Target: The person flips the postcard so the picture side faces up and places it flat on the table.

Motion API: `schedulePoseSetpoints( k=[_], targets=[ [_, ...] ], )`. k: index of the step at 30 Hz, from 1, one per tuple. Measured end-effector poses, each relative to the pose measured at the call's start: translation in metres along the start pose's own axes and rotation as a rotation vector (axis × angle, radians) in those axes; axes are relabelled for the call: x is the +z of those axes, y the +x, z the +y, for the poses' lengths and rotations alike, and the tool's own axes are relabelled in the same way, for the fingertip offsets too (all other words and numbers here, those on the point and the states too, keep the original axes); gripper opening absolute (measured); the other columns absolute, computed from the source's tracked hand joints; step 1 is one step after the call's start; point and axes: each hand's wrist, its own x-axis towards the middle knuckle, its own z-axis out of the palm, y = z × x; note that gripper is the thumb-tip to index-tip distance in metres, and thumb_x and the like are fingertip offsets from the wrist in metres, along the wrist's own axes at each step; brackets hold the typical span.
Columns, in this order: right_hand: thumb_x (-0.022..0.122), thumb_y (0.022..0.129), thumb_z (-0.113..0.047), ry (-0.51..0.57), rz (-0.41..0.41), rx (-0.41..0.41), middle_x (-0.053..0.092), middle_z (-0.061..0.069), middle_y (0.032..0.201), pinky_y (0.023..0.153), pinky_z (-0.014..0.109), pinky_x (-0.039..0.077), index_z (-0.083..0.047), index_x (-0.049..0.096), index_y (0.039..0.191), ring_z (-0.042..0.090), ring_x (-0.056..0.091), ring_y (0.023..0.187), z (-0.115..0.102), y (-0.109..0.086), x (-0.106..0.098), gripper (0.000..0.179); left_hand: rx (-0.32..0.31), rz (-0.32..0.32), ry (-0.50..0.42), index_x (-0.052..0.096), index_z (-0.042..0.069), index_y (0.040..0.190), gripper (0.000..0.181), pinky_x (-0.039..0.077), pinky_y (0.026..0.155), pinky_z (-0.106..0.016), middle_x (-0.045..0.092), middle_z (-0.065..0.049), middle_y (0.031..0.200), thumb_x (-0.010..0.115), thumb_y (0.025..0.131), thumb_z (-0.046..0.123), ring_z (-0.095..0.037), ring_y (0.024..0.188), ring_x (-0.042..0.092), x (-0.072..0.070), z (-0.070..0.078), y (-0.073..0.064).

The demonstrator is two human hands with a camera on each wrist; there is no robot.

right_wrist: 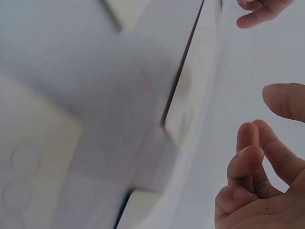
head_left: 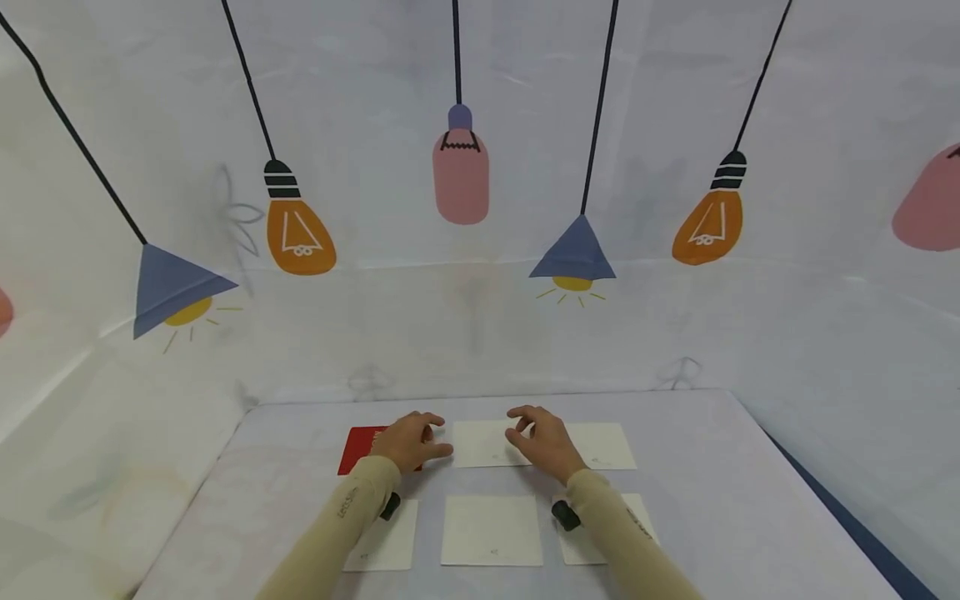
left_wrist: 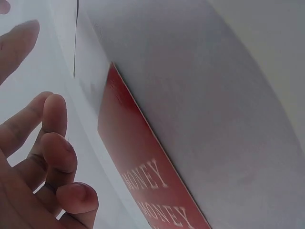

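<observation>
My left hand [head_left: 411,442] hovers over the right part of a flat red card [head_left: 360,447], holding nothing, its fingers loosely bent. Pale printed lettering reading "MONEY" shows on the red card [left_wrist: 138,148] in the left wrist view. To its right lies a cream card [head_left: 483,446]. My right hand [head_left: 547,446] is above the gap between that card and another cream card [head_left: 603,446]. Its fingers curve loosely with the thumb apart, and nothing is between them in the right wrist view.
Nearer me lies a row of cream cards: one at left [head_left: 396,542] and one at right [head_left: 577,546], both partly under my forearms, and one in the middle [head_left: 491,531]. A white cloth covers the table [head_left: 720,500]. Behind it hangs a white sheet [head_left: 480,333] printed with lamps.
</observation>
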Motion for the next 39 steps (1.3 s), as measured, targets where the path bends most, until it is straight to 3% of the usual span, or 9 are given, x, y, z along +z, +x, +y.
schedulePoseSetpoints(
  k=[6, 12, 20, 26, 34, 39],
  targets=[
    [0.075, 0.092, -0.019, -0.004, -0.011, 0.065, 0.061, 0.001, 0.098, 0.068, 0.032, 0.043, -0.008, 0.065, 0.13, 0.016, 0.049, 0.08, 0.016, -0.004, -0.014, 0.041, 0.01, -0.035, 0.071, 0.064, 0.015, 0.135, 0.072, 0.047, 0.064, -0.03, 0.057, 0.002, 0.093, 0.086, 0.076, 0.05, -0.016, 0.084, 0.051, 0.009, 0.007, 0.013],
    [0.08, 0.089, -0.021, -0.046, -0.094, 0.103, 0.06, 0.005, 0.105, 0.069, 0.033, 0.043, -0.005, 0.058, 0.139, 0.016, 0.046, 0.073, 0.03, -0.004, -0.023, 0.057, -0.025, -0.085, 0.116, 0.059, 0.018, 0.142, 0.084, 0.049, 0.071, -0.033, 0.057, 0.003, 0.094, 0.087, 0.073, 0.055, -0.018, 0.09, 0.051, 0.022, 0.005, 0.025],
    [0.084, 0.085, -0.031, -0.176, -0.167, 0.085, 0.059, 0.002, 0.105, 0.094, 0.046, 0.046, -0.006, 0.055, 0.143, 0.018, 0.053, 0.093, 0.038, 0.0, -0.026, 0.069, -0.024, -0.101, 0.119, 0.061, 0.014, 0.14, 0.082, 0.05, 0.079, -0.038, 0.057, 0.0, 0.096, 0.09, 0.071, 0.048, -0.019, 0.09, 0.052, 0.019, 0.017, 0.02],
    [0.086, 0.082, -0.035, -0.216, -0.205, 0.09, 0.059, 0.004, 0.105, 0.094, 0.045, 0.047, -0.004, 0.054, 0.144, 0.018, 0.053, 0.092, 0.037, 0.005, -0.026, 0.075, -0.014, -0.103, 0.157, 0.061, 0.015, 0.14, 0.081, 0.049, 0.087, -0.042, 0.057, -0.001, 0.1, 0.09, 0.072, 0.048, -0.02, 0.093, 0.052, 0.014, 0.02, 0.018],
    [0.086, 0.081, -0.036, -0.178, -0.235, 0.108, 0.059, 0.002, 0.107, 0.096, 0.047, 0.046, -0.004, 0.053, 0.145, 0.019, 0.055, 0.097, 0.041, 0.012, -0.026, 0.079, -0.028, -0.092, 0.153, 0.062, 0.017, 0.134, 0.079, 0.049, 0.095, -0.046, 0.06, -0.004, 0.112, 0.092, 0.069, 0.049, -0.023, 0.102, 0.056, 0.014, 0.018, 0.021],
    [0.088, 0.08, -0.034, -0.18, -0.248, 0.092, 0.059, 0.002, 0.105, 0.094, 0.047, 0.046, -0.002, 0.053, 0.144, 0.019, 0.053, 0.094, 0.046, 0.013, -0.025, 0.079, -0.007, -0.057, 0.106, 0.058, 0.018, 0.131, 0.079, 0.051, 0.09, -0.043, 0.06, -0.003, 0.107, 0.094, 0.067, 0.045, -0.021, 0.097, 0.056, 0.016, 0.016, 0.021]
  ],
)
